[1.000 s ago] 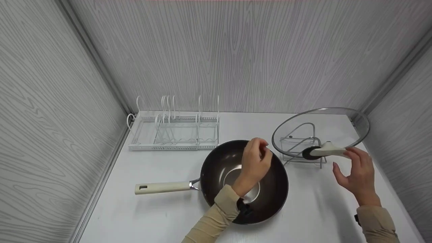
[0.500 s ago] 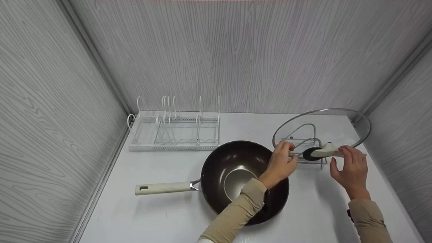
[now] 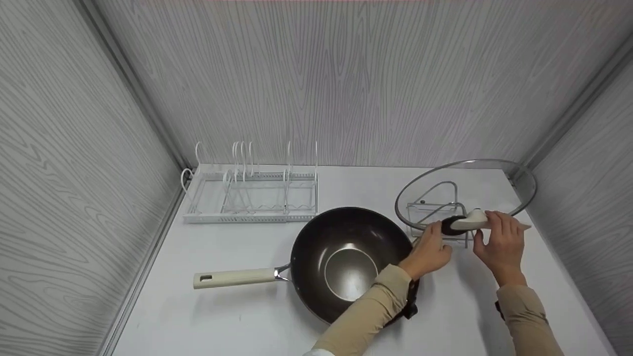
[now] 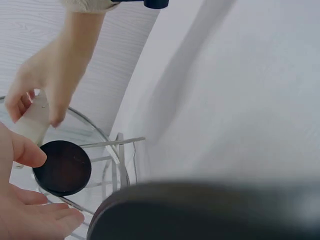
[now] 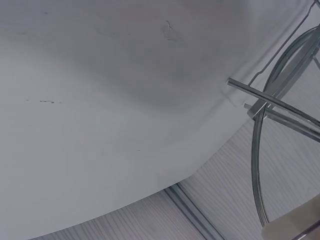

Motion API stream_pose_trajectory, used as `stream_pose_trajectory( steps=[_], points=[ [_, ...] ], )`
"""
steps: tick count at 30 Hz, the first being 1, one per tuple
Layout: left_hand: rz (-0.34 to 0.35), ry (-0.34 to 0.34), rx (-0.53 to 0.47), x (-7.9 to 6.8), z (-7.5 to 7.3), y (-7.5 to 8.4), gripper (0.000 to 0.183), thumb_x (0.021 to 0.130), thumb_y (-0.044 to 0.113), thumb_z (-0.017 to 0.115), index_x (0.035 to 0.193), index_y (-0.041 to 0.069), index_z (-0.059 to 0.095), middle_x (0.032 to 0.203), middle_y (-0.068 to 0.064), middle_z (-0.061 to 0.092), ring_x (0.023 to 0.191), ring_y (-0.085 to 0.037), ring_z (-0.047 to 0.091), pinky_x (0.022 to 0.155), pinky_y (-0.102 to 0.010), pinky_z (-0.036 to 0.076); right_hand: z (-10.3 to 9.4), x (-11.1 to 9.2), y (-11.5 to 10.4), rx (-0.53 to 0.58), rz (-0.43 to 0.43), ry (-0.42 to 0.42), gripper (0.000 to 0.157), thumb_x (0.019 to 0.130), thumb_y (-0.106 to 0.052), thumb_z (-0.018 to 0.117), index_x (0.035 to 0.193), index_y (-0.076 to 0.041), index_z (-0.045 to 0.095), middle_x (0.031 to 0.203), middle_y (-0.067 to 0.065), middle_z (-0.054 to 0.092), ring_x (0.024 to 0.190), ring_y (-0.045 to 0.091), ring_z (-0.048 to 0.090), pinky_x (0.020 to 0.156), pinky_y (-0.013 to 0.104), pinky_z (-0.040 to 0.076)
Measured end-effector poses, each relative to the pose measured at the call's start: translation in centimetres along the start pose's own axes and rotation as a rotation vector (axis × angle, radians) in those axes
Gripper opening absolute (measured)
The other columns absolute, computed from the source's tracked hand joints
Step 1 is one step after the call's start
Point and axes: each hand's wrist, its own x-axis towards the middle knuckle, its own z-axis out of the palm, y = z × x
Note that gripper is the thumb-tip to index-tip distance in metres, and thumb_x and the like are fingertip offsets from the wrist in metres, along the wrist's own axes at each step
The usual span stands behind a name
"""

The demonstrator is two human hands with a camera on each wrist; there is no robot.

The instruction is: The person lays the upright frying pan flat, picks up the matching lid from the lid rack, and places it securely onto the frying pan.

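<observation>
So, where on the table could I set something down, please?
Bare table lies behind the wok, between the white rack and the grey stand, and front left, nearer than the wok's handle. The stand is crowded: left hand and right hand are at the glass lid.

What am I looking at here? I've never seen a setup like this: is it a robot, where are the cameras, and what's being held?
There is no robot here: these are a person's own two bare hands. The wide view comes from a camera worn on the head, looking forward and down; the two closer views come from cameras on the wrists.

On the white table are a dark wok with a cream handle, a white wire rack behind it to the left, and a small metal rack to the right. A glass lid stands tilted at that small rack.

The right hand holds the lid's cream grip. The left hand is right beside the grip's round black end; whether it touches is hard to tell.
</observation>
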Motion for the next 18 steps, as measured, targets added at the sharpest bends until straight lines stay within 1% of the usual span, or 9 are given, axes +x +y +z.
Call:
stream_pose_trajectory(
  steps=[3,6,8,11,14,18],
  points=[
    [-0.015,-0.013,0.000,0.1,0.1,0.0,0.062,0.093,0.026,0.043,0.147,0.004,0.023,0.149,-0.011,0.028,0.137,-0.015,0.027,0.109,-0.023,0.027,0.4,0.1,0.3,-0.025,0.012,-0.019,0.034,0.072,-0.005,0.058,0.104,0.008,0.057,0.096,0.025,0.057,0.091,0.044,0.051,0.084,0.053,0.036],
    [-0.035,-0.013,0.003,0.2,0.1,0.2,0.063,0.092,0.028,0.044,0.147,0.005,0.023,0.149,-0.011,0.027,0.137,-0.016,0.027,0.109,-0.023,0.025,0.7,0.4,0.5,-0.044,0.039,-0.013,0.026,0.072,-0.002,0.059,0.097,0.008,0.057,0.089,0.024,0.058,0.086,0.044,0.051,0.083,0.053,0.035],
    [-0.044,-0.016,0.002,0.2,0.2,0.3,0.064,0.092,0.028,0.045,0.147,0.005,0.023,0.150,-0.012,0.026,0.138,-0.017,0.026,0.110,-0.024,0.024,1.0,0.5,0.4,-0.041,0.077,0.003,0.021,0.073,0.000,0.060,0.093,0.008,0.057,0.086,0.024,0.058,0.084,0.043,0.051,0.083,0.054,0.034],
    [-0.053,-0.020,0.005,0.2,0.3,0.4,0.063,0.092,0.028,0.045,0.147,0.004,0.024,0.150,-0.013,0.026,0.138,-0.018,0.025,0.110,-0.024,0.024,1.4,0.7,0.1,0.002,0.148,0.038,0.017,0.072,0.005,0.063,0.088,0.007,0.058,0.084,0.023,0.058,0.082,0.042,0.051,0.083,0.053,0.033],
    [-0.060,-0.026,0.016,0.3,0.3,0.4,0.063,0.092,0.028,0.045,0.146,0.002,0.025,0.149,-0.014,0.027,0.137,-0.018,0.027,0.109,-0.023,0.025,1.8,0.6,-0.3,0.073,0.221,0.080,0.017,0.069,0.011,0.064,0.084,0.007,0.058,0.082,0.022,0.057,0.081,0.040,0.050,0.083,0.053,0.030],
    [-0.077,-0.024,0.002,0.5,0.2,0.3,0.060,0.092,0.026,0.043,0.145,0.000,0.028,0.146,-0.013,0.029,0.135,-0.018,0.029,0.108,-0.023,0.027,2.1,0.8,-0.6,0.138,0.282,0.113,0.017,0.068,0.013,0.065,0.082,0.007,0.057,0.082,0.022,0.055,0.082,0.040,0.048,0.083,0.051,0.025]
  ],
)
